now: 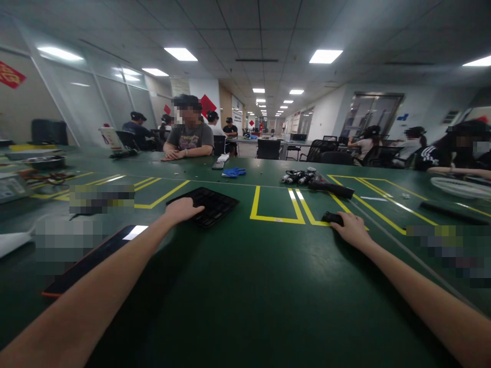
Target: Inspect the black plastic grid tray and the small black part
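Note:
My left hand (pixel 183 209) grips the left edge of a flat black tray (pixel 210 204) divided into small compartments. Its thumb lies over the top, while the other fingers are partly hidden. Far to the right, my right hand (pixel 352 228) is closed on a small black object (pixel 332 219), whose kind I cannot make out. That object lies low at the table, by the corner of a yellow tape outline (pixel 278 220). Between the hands is bare green tabletop (pixel 261 276).
A dark, flat, orange-edged panel (pixel 95 258) lies under my left forearm. Farther back are blue gloves (pixel 233 173), a heap of black and silver parts (pixel 301 176) and a long black piece (pixel 332 189). Across the table sits a person (pixel 190 135); others sit around the room.

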Demonstrator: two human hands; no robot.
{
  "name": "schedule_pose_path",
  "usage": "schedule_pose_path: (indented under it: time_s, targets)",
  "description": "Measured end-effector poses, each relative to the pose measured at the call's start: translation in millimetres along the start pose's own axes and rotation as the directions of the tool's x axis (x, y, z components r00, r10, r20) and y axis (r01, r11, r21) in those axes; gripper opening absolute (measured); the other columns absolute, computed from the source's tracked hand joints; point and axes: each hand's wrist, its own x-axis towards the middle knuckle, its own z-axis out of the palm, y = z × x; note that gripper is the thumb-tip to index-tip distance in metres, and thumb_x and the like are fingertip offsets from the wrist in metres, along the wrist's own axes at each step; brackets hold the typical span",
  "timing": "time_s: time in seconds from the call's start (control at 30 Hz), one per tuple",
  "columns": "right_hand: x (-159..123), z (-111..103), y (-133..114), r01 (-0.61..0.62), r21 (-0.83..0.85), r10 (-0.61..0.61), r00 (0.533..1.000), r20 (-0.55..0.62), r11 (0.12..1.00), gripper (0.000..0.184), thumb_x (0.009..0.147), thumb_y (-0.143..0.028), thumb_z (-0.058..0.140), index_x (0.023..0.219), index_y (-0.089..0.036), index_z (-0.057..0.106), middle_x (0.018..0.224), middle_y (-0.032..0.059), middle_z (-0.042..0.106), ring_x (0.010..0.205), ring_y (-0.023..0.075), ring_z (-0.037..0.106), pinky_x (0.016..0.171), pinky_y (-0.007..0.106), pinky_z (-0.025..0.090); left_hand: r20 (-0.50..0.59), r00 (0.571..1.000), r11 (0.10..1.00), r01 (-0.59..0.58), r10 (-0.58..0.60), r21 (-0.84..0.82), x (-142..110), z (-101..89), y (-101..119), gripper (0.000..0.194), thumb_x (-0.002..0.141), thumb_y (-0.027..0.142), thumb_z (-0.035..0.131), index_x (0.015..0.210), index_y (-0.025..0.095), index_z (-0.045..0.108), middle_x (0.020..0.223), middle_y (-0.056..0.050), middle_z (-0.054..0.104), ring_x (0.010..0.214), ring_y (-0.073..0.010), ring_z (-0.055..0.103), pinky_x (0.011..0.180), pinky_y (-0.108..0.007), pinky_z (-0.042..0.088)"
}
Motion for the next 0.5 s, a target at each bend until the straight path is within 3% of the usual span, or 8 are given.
schedule_pose_path:
  time_s: [0.13,0.2,0.3,0.4,0.5]
  targets:
    - [-16,-3,-54,0.124,0.279,-0.128,0.992,-0.004,0.952,0.038,0.076,-0.027,0.052,0.111,-0.012,0.056,0.111,0.0147,0.06,0.107,0.0286,0.052,0.096,0.045,0.039,-0.129,0.986,0.981,-0.121,0.102,-0.15,-23,12.2,36,0.046,0.079,0.055,0.043,0.088,0.013,0.06,0.098,-0.016,0.064,0.091,-0.0279,0.059,0.07,-0.031,0.042]
    - [-30,-4,-90,0.184,0.466,-0.219,0.975,0.022,0.865,0.039,0.076,-0.028,0.053,0.113,-0.014,0.053,0.113,0.0122,0.059,0.107,0.0258,0.052,0.097,0.045,0.039,-0.195,0.966,0.932,-0.223,0.171,-0.287,-37,21.5,61,0.043,0.081,0.051,0.042,0.094,0.014,0.058,0.095,-0.013,0.063,0.086,-0.0242,0.058,0.069,-0.03,0.042]
    - [-51,-1,-133,0.16,0.735,-0.302,0.951,0.064,0.659,0.045,0.076,-0.031,0.054,0.118,-0.016,0.048,0.118,0.0108,0.055,0.111,0.0242,0.05,0.099,0.044,0.038,-0.235,0.931,0.807,-0.359,0.278,-0.469,-58,33.9,96,0.04,0.082,0.047,0.042,0.1,0.013,0.053,0.08,-0.006,0.058,0.073,-0.0195,0.055,0.062,-0.029,0.04]
    - [-64,3,-153,0.198,0.885,-0.408,0.913,-0.009,0.422,0.045,0.077,-0.034,0.054,0.118,-0.018,0.047,0.12,0.01,0.053,0.115,0.0236,0.047,0.102,0.043,0.036,-0.259,0.886,0.686,-0.463,0.385,-0.562,-77,41.3,116,0.036,0.082,0.044,0.043,0.101,0.013,0.051,0.073,-0.001,0.051,0.068,-0.0168,0.05,0.06,-0.028,0.039]
    - [-69,6,-154,0.27,0.891,-0.477,0.876,-0.07,0.364,0.042,0.076,-0.035,0.056,0.115,-0.02,0.049,0.121,0.0091,0.052,0.116,0.0253,0.046,0.103,0.045,0.035,-0.264,0.854,0.618,-0.51,0.449,-0.599,-91,43.2,123,0.033,0.084,0.041,0.042,0.101,0.014,0.049,0.074,-0.001,0.049,0.068,-0.0161,0.048,0.062,-0.029,0.04]
